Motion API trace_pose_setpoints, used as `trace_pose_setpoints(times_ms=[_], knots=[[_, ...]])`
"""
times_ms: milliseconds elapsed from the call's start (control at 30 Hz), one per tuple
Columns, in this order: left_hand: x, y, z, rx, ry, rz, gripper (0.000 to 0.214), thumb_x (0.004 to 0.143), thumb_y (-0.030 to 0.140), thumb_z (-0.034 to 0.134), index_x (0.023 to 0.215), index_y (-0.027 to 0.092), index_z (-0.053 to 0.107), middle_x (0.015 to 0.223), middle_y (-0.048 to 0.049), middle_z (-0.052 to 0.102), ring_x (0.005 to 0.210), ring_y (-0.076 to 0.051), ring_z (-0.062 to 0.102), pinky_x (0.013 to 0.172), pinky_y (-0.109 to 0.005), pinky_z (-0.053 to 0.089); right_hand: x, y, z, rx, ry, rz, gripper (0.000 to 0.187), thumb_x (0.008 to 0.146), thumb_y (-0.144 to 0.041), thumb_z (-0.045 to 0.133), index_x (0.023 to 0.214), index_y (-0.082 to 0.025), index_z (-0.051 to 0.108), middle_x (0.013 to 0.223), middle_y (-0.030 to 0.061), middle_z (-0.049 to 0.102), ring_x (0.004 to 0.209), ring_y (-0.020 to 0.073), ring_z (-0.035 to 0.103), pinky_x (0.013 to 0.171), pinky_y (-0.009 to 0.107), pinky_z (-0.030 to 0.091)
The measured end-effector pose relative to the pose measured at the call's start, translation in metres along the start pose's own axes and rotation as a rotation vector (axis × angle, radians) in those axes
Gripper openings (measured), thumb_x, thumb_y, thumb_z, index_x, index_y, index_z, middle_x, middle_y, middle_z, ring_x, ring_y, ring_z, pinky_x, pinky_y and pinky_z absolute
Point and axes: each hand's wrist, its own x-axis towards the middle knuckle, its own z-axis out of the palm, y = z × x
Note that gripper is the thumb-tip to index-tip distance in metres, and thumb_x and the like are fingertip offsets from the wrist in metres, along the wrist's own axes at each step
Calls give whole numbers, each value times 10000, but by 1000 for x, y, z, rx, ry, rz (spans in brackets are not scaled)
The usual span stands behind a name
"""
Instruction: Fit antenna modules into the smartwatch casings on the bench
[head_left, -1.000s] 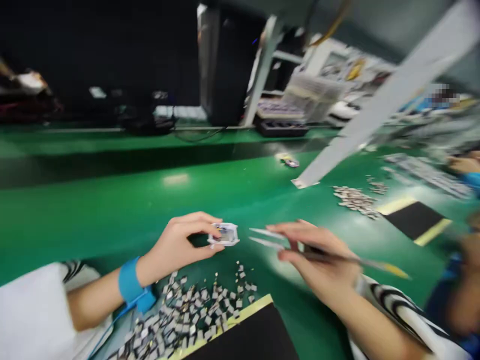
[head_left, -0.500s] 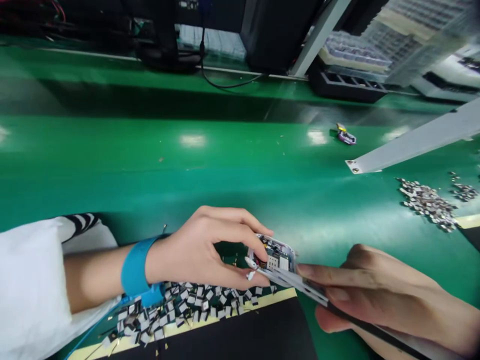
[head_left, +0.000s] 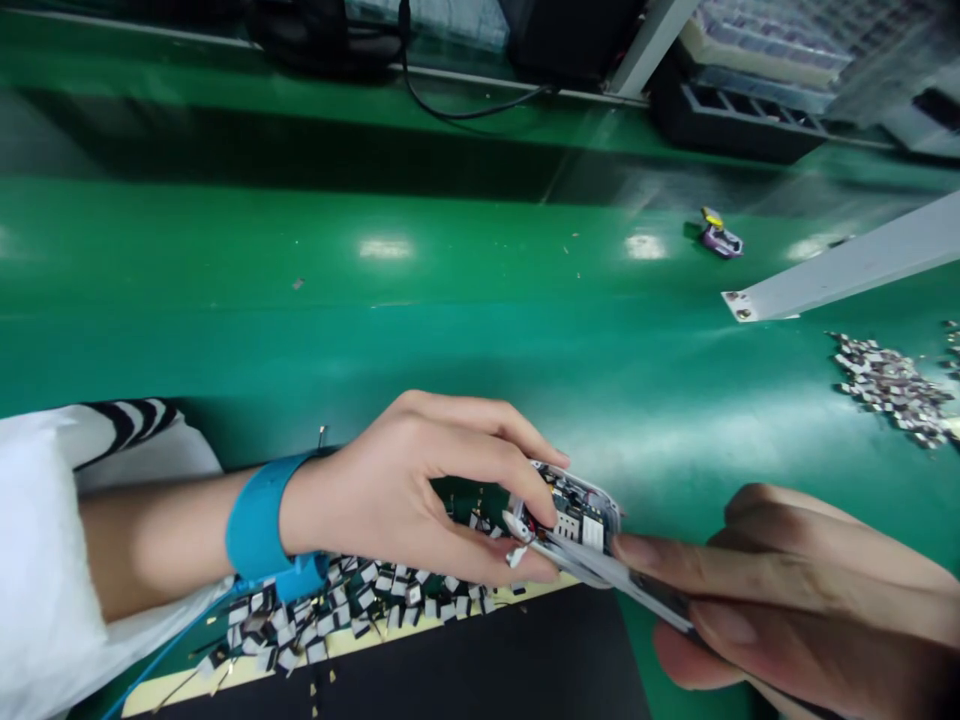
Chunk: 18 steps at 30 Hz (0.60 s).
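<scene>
My left hand [head_left: 442,490], with a blue wrist strap [head_left: 262,520] at the wrist, grips a small open electronic device [head_left: 577,515] between fingers and thumb. The device has a pale rounded casing with a circuit board and a metal slot showing inside. Tweezers [head_left: 637,590] are pinched in my right hand [head_left: 787,590], lying at a slant. Their tips reach the device's near edge, close to my left thumb. A small white piece [head_left: 516,556] sticks out at the device's left end; I cannot tell what it is.
Many small white-and-black parts [head_left: 360,600] lie below my left hand, beside a black mat [head_left: 450,670] with a yellow edge. Another pile of parts [head_left: 892,390] is at right, near a white metal post [head_left: 847,260]. A purple-and-yellow piece [head_left: 721,238] and a black tray [head_left: 735,120] are farther back.
The view has shifted, so the background sits higher and farther right. Both hands, the device and the tweezers appear slightly farther right, holding much the same pose.
</scene>
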Motion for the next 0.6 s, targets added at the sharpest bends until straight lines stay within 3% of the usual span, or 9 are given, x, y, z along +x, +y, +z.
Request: trace_pose_setpoints(times_ms=[100, 367, 433, 533, 600], knots=[[0, 0, 1, 8, 1, 7, 159, 624, 175, 717, 729, 111, 616, 907, -99, 610, 796, -123, 608, 660, -130, 475, -5, 0, -3, 24, -167, 58, 390, 766, -258, 494, 1143, -357, 480, 429, -26, 487, 367, 156, 397, 352, 319, 341], [0, 3, 0, 47, 19, 19, 159, 617, 161, 723, 715, 116, 605, 896, -96, 613, 727, -102, 611, 649, -117, 487, -13, 4, -10, 2, -290, 39, 458, 736, -294, 504, 1184, -365, 432, 410, -15, 480, 357, 168, 367, 366, 336, 287], [1, 3, 0, 61, 22, 23, 160, 623, 178, 720, 718, 123, 604, 909, -94, 613, 679, -85, 606, 643, -116, 491, -12, 1, -9, -5, -231, 77, 421, 733, -321, 509, 1150, -366, 467, 420, -2, 483, 376, 175, 364, 368, 340, 278], [1, 3, 0, 60, 21, 24, 164, 622, 190, 723, 711, 125, 601, 879, -89, 618, 704, -97, 609, 644, -120, 492, -8, -6, -7, -2, -29, 149, 351, 722, -334, 534, 1068, -391, 522, 441, 13, 484, 393, 179, 350, 364, 338, 254], [2, 2, 0, 59, 19, 22, 170, 616, 189, 728, 710, 122, 603, 871, -90, 618, 728, -106, 612, 650, -120, 491, -8, -6, -8, -6, -35, 114, 371, 705, -337, 559, 1072, -382, 524, 467, 19, 500, 410, 179, 370, 362, 338, 268]])
